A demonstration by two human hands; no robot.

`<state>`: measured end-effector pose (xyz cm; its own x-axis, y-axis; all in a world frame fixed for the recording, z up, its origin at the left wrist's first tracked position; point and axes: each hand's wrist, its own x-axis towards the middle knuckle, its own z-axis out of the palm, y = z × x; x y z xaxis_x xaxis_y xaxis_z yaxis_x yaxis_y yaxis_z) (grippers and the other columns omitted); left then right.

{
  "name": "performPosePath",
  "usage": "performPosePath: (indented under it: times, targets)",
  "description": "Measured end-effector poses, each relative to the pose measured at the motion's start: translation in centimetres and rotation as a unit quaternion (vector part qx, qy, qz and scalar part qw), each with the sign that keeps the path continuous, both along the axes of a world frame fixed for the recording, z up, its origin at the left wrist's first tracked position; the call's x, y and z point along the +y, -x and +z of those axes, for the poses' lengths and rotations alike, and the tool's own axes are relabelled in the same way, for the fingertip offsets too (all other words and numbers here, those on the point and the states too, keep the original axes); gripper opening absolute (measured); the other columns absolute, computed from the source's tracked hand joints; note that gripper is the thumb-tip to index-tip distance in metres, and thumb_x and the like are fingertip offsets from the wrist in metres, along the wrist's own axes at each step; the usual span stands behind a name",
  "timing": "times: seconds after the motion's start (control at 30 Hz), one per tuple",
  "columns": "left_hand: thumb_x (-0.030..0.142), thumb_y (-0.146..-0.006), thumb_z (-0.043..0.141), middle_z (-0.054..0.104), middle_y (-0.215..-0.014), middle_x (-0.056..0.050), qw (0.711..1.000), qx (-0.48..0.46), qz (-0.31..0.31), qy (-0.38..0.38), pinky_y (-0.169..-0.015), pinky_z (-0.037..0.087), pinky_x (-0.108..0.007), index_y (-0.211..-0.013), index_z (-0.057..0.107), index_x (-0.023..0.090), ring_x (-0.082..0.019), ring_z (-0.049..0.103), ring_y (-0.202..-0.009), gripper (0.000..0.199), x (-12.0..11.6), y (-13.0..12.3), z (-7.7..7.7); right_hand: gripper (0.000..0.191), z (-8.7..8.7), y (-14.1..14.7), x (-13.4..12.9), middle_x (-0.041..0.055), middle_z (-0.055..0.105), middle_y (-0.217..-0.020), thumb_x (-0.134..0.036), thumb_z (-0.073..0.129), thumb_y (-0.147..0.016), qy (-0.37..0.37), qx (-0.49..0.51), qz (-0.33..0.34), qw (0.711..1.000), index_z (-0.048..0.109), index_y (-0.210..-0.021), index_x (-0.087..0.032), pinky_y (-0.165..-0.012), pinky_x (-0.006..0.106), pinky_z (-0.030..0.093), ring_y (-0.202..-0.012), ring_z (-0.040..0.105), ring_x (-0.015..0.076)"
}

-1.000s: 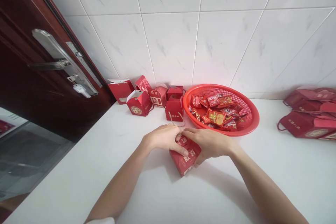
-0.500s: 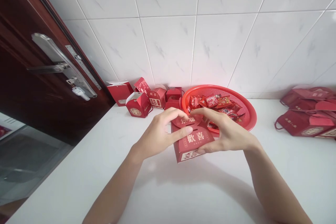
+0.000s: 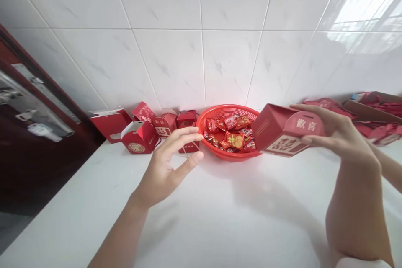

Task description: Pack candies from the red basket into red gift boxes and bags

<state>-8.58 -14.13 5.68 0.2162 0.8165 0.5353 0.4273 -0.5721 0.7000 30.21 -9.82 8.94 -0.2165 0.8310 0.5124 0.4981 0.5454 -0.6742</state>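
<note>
Red paper box (image 3: 273,130) is tilted in air above white table (image 3: 204,226), at right side of red basket (image 3: 230,156) with wrapped sweets (image 3: 235,140); right hand (image 3: 342,134) pinches its end between thumb and fingers. Left hand (image 3: 171,161) empty, half open, near small boxes (image 3: 137,139). Far right, cardboard carton (image 3: 372,111), contents not very clear
</note>
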Motion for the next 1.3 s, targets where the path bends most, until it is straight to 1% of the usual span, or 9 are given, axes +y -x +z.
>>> performPosePath:
  times: [0.13,0.3,0.43,0.6,0.7,0.77,0.93,1.07,1.3]
  targets:
    - [0.039,-0.092,0.070,0.064,-0.135,-0.001,1.000,0.001,-0.003,0.017,-0.109,0.050,-0.036,-0.114,0.072,0.034,-0.025,0.056,-0.132,0.022,0.5,0.3,-0.1,0.050,-1.8,-4.3,-0.7,0.0034,0.076,-0.109,-0.049,0.080,-0.078,0.088,0.117,-0.086,0.986,0.068,-0.126,-0.038,-0.065,0.048,0.067,-0.094,0.075,0.0351]
    - [0.040,-0.091,0.071,0.068,-0.130,-0.003,1.000,0.016,-0.018,0.019,-0.108,0.050,-0.037,-0.109,0.074,0.031,-0.025,0.061,-0.126,0.021,0.8,0.0,0.0,0.028,-2.6,-5.8,-0.5,0.0054,0.078,-0.099,-0.049,0.072,-0.085,0.117,0.179,-0.115,0.970,0.072,-0.108,-0.032,-0.077,0.053,0.065,-0.097,0.075,0.0367]
    - [0.041,-0.091,0.071,0.071,-0.123,-0.005,0.999,0.028,-0.035,0.020,-0.103,0.054,-0.037,-0.105,0.075,0.029,-0.025,0.065,-0.119,0.019,0.9,-0.1,0.1,0.042,1.3,-4.3,1.2,0.0086,0.077,-0.092,-0.066,0.067,-0.078,0.143,0.192,-0.076,0.968,0.069,-0.092,-0.026,-0.073,0.045,0.064,-0.095,0.075,0.0351]
    - [0.041,-0.091,0.071,0.072,-0.122,-0.006,0.998,0.036,-0.040,0.026,-0.096,0.058,-0.036,-0.104,0.076,0.028,-0.026,0.067,-0.116,0.020,0.8,0.1,0.1,0.065,8.4,0.7,2.8,0.0045,0.077,-0.103,-0.077,0.072,-0.062,0.118,0.159,0.047,0.979,0.069,-0.101,-0.026,-0.086,0.046,0.063,-0.106,0.072,0.0336]
    - [0.039,-0.092,0.070,0.072,-0.121,-0.007,0.998,0.018,-0.051,0.035,-0.093,0.060,-0.035,-0.104,0.076,0.026,-0.025,0.068,-0.114,0.019,0.7,-0.2,0.1,0.067,9.6,3.5,3.5,0.0052,0.076,-0.108,-0.075,0.076,-0.061,0.118,0.172,0.111,0.972,0.069,-0.105,-0.025,-0.090,0.043,0.062,-0.108,0.072,0.0310]
    - [0.038,-0.092,0.069,0.072,-0.118,-0.008,0.997,-0.006,-0.065,0.050,-0.089,0.061,-0.034,-0.102,0.077,0.025,-0.024,0.069,-0.109,0.018,0.6,-0.9,0.0,0.069,8.7,5.0,4.2,0.0049,0.076,-0.109,-0.076,0.074,-0.063,0.150,0.175,0.141,0.963,0.068,-0.108,-0.024,-0.092,0.041,0.060,-0.107,0.072,0.0290]
    - [0.031,-0.093,0.069,0.075,-0.095,-0.005,0.990,-0.078,-0.097,0.060,-0.086,0.059,-0.033,-0.092,0.077,0.022,-0.020,0.070,-0.092,0.012,0.3,-3.1,-0.9,0.069,4.3,8.3,5.9,0.0072,0.077,-0.104,-0.078,0.066,-0.068,0.248,0.134,0.218,0.934,0.067,-0.108,-0.022,-0.082,0.043,0.062,-0.099,0.074,0.0292]
    - [0.030,-0.094,0.068,0.076,-0.096,-0.005,0.985,-0.104,-0.108,0.088,-0.088,0.059,-0.033,-0.097,0.076,0.021,-0.019,0.070,-0.093,0.012,0.0,-4.0,-1.3,0.068,1.7,10.3,6.1,0.0110,0.077,-0.099,-0.078,0.063,-0.073,0.303,0.118,0.241,0.914,0.067,-0.106,-0.019,-0.073,0.040,0.063,-0.090,0.075,0.0292]
    - [0.032,-0.095,0.066,0.076,-0.102,-0.006,0.985,-0.073,-0.115,0.108,-0.092,0.059,-0.034,-0.107,0.073,0.021,-0.020,0.071,-0.098,0.017,-0.1,-3.5,-1.3,0.071,-0.1,10.4,5.6,0.0120,0.077,-0.100,-0.080,0.058,-0.077,0.285,0.123,0.242,0.919,0.067,-0.112,-0.019,-0.071,0.040,0.062,-0.089,0.075,0.0294]
